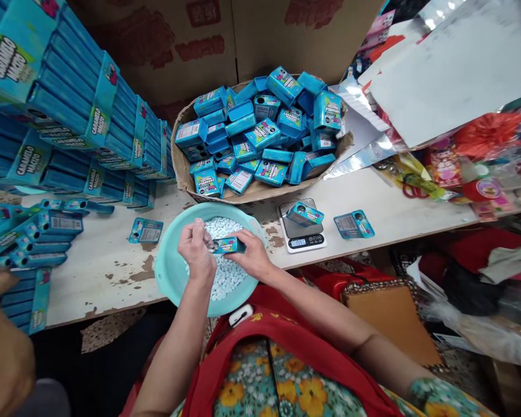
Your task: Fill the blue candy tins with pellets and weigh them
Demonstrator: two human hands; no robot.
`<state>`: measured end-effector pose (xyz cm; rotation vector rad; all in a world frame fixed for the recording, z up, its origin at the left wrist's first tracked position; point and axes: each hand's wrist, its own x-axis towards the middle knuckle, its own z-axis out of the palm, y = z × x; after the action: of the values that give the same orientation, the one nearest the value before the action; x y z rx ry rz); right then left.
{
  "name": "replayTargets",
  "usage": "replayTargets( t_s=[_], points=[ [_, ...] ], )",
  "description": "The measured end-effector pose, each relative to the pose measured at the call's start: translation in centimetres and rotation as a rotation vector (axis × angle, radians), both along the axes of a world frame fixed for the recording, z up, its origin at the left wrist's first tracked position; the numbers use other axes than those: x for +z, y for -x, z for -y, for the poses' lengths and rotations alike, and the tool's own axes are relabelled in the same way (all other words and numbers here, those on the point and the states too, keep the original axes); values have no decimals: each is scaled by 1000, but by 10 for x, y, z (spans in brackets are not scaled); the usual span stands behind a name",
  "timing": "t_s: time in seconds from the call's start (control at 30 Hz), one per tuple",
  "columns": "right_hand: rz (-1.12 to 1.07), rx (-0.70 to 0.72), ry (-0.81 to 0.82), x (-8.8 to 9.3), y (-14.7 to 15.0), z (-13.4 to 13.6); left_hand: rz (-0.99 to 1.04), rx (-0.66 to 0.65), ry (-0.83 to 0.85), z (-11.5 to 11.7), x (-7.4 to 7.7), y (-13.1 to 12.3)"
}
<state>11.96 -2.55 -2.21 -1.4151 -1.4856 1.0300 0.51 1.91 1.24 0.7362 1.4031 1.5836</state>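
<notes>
Over a turquoise basin (167, 272) of small white candies (230, 284), my right hand (254, 258) grips a small blue candy box (224, 245) lying on its side. My left hand (196, 249) is closed at the box's near-left end, its fingers curled; what they hold is hidden. To the right, another blue candy box (304, 213) rests on a small digital scale (306, 242) with a lit display. A flat blue card package (354, 225) lies beyond the scale, and a similar one (146, 230) lies left of the basin.
A cut-down cardboard carton (184, 184) behind the basin is heaped with blue boxes. Stacked blue display packs (69, 87) rise at the left. A co-worker's hand (0, 281) reaches in there. Papers (451, 75) and wrappers crowd the right of the worn white table (91, 278).
</notes>
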Motion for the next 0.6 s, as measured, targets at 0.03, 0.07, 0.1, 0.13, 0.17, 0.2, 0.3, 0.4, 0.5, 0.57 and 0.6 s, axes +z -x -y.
replayTargets(
  t_s=[0.03,0.07,0.1,0.13,0.17,0.2,0.3,0.4,0.5,0.57,0.6],
  points=[
    [3,-5,2,-2,0,0,10,6,20,-1,-2,-1],
    [3,-8,3,-3,1,-1,30,7,38,-1,-3,-2],
    [-1,-10,3,-5,0,-1,56,0,53,-2,-3,-2],
    [-9,-11,7,-6,-1,-1,87,-17,68,-2,0,-1],
    [-22,-13,13,-6,-2,0,129,-45,88,-3,5,1],
    [-40,-14,20,-6,-4,0,187,-83,116,-4,11,5],
    [-125,-7,22,-1,-13,6,423,-180,190,-10,22,25],
    [-206,-16,39,7,-27,16,522,-83,304,-19,1,46],
    [-235,-64,89,14,-47,30,425,-125,716,-16,-46,52],
    [-253,-104,109,17,-63,41,371,-351,898,-6,-75,48],
    [-262,-127,118,19,-72,47,321,-445,916,0,-84,46]
  ],
)
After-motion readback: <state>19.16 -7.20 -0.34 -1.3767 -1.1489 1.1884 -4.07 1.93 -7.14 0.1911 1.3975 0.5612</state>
